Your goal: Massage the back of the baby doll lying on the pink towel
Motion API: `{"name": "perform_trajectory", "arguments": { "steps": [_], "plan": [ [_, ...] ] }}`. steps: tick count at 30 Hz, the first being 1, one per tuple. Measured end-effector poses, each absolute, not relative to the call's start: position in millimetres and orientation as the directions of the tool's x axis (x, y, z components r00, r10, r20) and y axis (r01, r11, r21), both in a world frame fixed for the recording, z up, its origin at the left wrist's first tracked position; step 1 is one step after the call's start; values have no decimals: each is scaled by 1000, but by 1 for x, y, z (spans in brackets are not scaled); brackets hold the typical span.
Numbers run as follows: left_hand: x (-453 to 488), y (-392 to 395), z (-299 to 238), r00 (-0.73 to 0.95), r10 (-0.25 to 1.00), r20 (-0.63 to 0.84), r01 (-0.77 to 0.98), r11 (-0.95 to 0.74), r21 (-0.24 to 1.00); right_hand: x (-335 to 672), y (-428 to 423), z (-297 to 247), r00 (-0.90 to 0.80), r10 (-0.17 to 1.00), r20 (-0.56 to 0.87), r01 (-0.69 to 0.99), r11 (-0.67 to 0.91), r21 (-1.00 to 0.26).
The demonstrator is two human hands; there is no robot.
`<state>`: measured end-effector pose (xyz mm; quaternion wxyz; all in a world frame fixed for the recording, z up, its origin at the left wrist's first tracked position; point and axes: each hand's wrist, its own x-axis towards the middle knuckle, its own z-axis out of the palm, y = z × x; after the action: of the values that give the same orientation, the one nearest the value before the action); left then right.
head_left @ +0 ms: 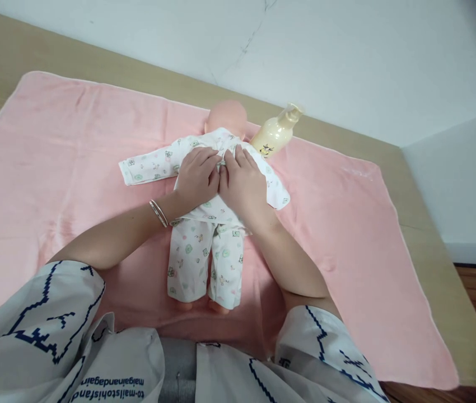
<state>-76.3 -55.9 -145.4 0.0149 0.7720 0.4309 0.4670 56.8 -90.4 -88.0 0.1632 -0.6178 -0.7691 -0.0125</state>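
Observation:
A baby doll (226,116) lies lengthwise in front of me, its bald head away from me and no face showing. It wears a white printed top (210,211) and matching trousers (188,257), with its feet poking out at the hems. My left hand (198,178) rests flat on the left side of the doll's upper body. Beside it, my right hand (244,183) lies on the right side, the thumbs close together at the middle. Both hands have their fingers stretched out over the cloth.
A cream pump bottle (275,133) is just right of the doll's head. Under everything spreads a pink blanket (330,224) on a wooden table (439,291). A white wall (347,61) runs along the far edge.

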Motion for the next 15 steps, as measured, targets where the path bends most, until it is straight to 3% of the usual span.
{"name": "perform_trajectory", "arguments": {
  "steps": [5, 9, 15],
  "plan": [
    [-74, -60, -142, 110, 736, 668, 719, -524, 458, 53, -93, -91, -110, 949, 295, 967, 171, -190],
    [-72, -52, -149, 109, 785, 610, 689, -503, 523, 67, -73, -94, -194, 946, 261, 937, 258, -237],
    [-75, -53, -148, 200, 677, 708, 678, -618, 399, 68, -76, -89, -245, 941, 232, 937, 291, -191]
  ]
}}
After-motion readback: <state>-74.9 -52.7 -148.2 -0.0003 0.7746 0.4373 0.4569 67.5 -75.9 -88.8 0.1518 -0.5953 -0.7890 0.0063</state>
